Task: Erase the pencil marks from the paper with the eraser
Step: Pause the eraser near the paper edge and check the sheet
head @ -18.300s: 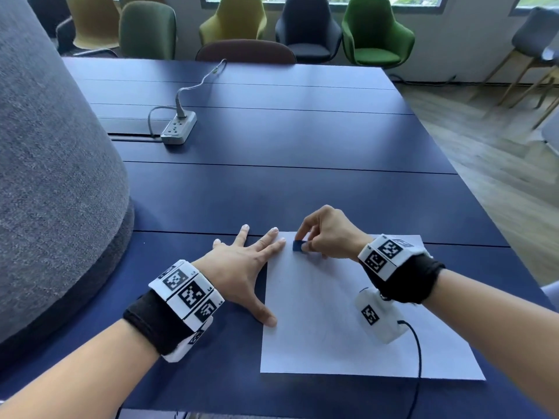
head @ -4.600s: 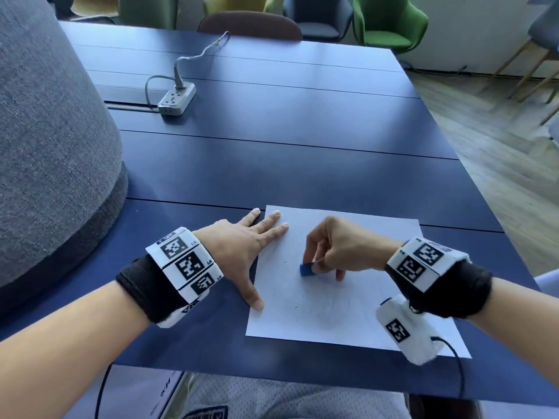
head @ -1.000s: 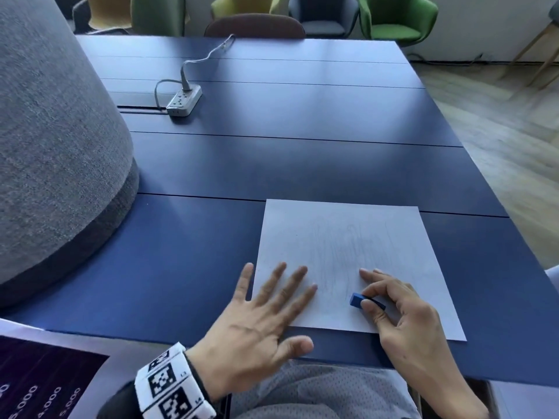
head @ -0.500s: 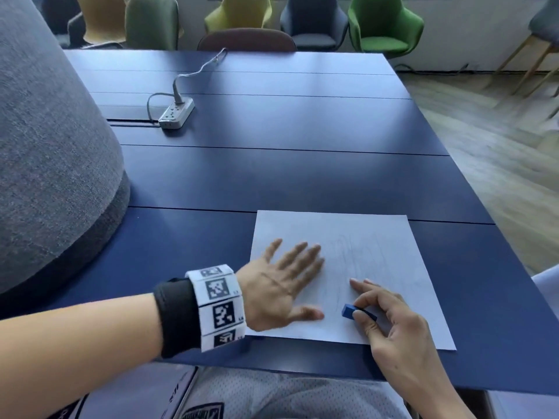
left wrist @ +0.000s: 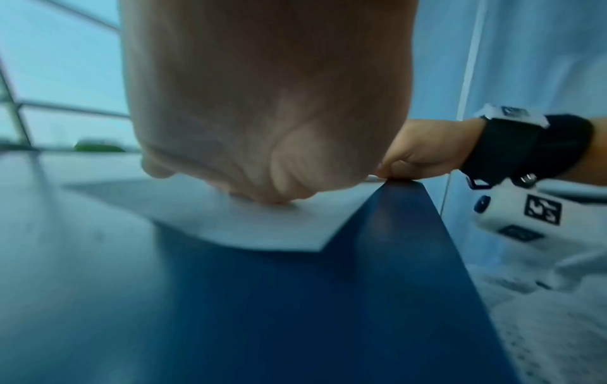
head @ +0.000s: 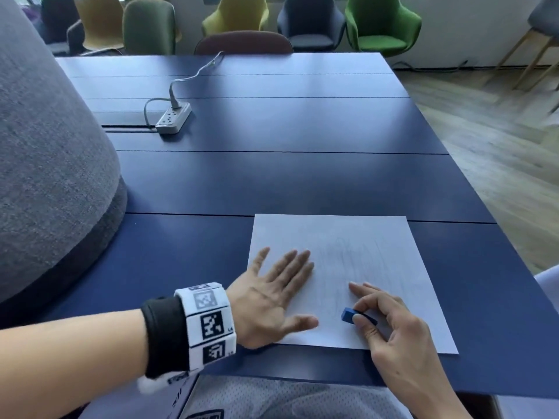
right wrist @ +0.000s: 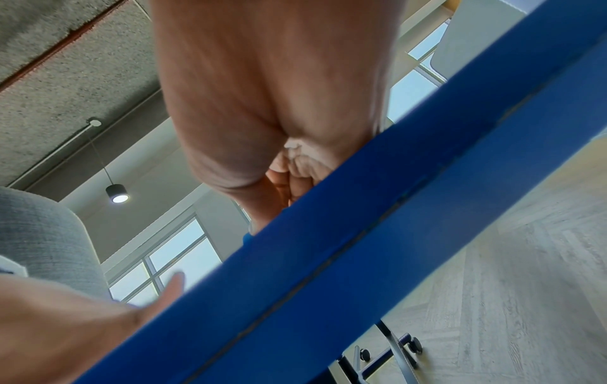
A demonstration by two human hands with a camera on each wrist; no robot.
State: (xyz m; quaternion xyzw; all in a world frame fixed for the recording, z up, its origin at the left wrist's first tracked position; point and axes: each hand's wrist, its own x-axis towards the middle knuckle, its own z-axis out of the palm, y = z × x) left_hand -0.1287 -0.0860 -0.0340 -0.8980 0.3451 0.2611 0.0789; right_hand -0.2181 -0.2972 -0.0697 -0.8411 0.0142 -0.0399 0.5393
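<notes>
Large dark blue counter [head: 302, 182] made of long panels, with a row of coloured chairs [head: 381, 25] behind its far edge. At the left border, a big grey fabric-covered shape [head: 51, 164] standing on the counter. Farther back on the counter, a grey power strip [head: 174, 117] with its cable running toward the far edge. Near the front edge, a white paper [head: 348, 255] lying flat, with only faint grey pencil marks [head: 351, 252] visible around its middle. On the left part of the paper, the left hand [head: 272, 294] pressed flat, fingers straight and a little spread, thumb pointing to the right, grip wide and holding nothing; in the left wrist view, the heel of this palm [left wrist: 269, 192] touching the sheet close to its near corner. Around the left wrist, a black band and white blocks with black square codes [head: 208, 322]. On the lower right part of the paper, the right hand [head: 393, 322], fingers curled, grip narrow and closed around the eraser. Smallest, the blue eraser [head: 349, 315], pinched between thumb and fingertips, its free end pointing toward the left thumb, its underside on or just above the paper, cannot tell which; in the right wrist view mostly hidden behind the counter edge.
</notes>
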